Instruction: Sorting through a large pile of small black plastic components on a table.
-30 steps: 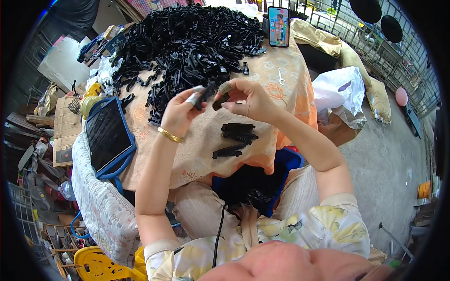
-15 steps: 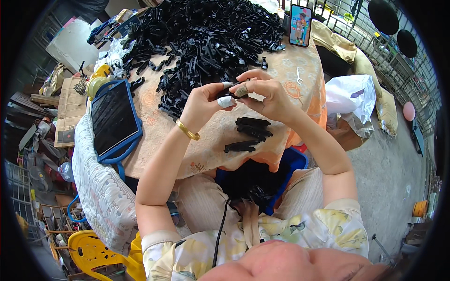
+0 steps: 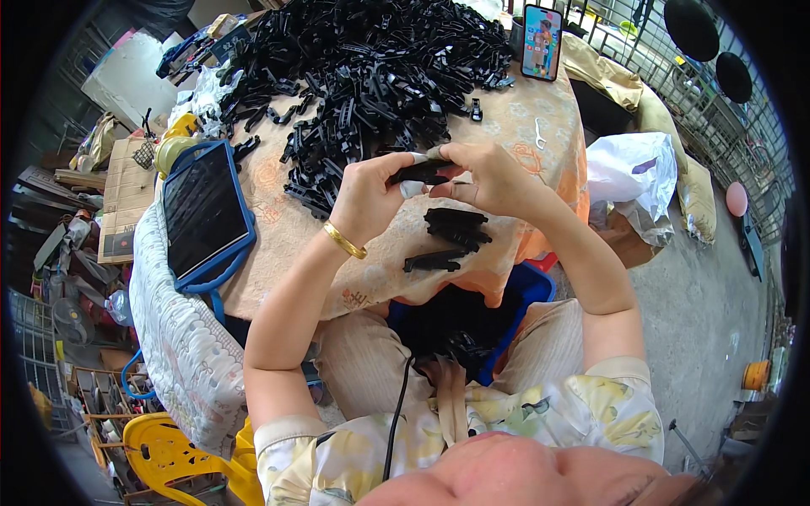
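Above the near part of the cloth-covered table (image 3: 278, 282), my two hands meet around a slim black plastic piece (image 3: 421, 173) shaped like a clip. My left hand (image 3: 368, 193) pinches one end, with white wrapping on fingertips. The fingers of my right hand (image 3: 498, 179) are closed on its other end, also with wrapped fingertips. Part of the piece is hidden by my fingers. Just below my hands, several similar black pieces (image 3: 456, 228) lie stacked on the cloth. Beyond my hands spreads a large heap of black clip-like pieces (image 3: 363, 67).
A phone (image 3: 540, 42) stands upright at the table's far right. To the left leans a blue-framed tablet (image 3: 209, 215). Between my knees sits a blue tub (image 3: 538, 288) holding dark pieces. A white plastic bag (image 3: 633, 169) is at right, a yellow chair (image 3: 169, 455) at lower left.
My right fingers, raised and spread before, have come down and closed on the piece. More of the black piece now shows between my hands. The stacked pieces have not moved.
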Demonstrator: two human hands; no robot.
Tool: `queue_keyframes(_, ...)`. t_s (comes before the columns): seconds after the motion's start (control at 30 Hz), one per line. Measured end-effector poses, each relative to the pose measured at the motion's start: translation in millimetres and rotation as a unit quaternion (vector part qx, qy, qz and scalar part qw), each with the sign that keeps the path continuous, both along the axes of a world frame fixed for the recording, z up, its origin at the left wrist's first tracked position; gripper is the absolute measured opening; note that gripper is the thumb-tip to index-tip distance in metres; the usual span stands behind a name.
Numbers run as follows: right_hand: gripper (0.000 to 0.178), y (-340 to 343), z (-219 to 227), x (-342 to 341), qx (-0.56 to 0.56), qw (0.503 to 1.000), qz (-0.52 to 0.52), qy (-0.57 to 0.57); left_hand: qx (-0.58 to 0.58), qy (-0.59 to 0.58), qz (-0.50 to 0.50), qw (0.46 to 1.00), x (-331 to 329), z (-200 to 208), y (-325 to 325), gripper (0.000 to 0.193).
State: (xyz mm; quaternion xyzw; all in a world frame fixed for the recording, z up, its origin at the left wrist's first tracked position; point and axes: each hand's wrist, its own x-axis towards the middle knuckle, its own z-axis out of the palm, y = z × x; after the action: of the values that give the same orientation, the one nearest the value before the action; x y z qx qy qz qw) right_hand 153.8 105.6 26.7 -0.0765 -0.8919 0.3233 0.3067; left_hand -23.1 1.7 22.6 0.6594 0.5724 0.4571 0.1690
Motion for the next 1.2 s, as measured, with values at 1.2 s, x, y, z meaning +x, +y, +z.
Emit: queue_keyframes(1.2,0.022,34,-24,-26,0.075,0.989,-0.125,0.024,0.078,0.197,0.11,0.971,-35,10,9,0.018)
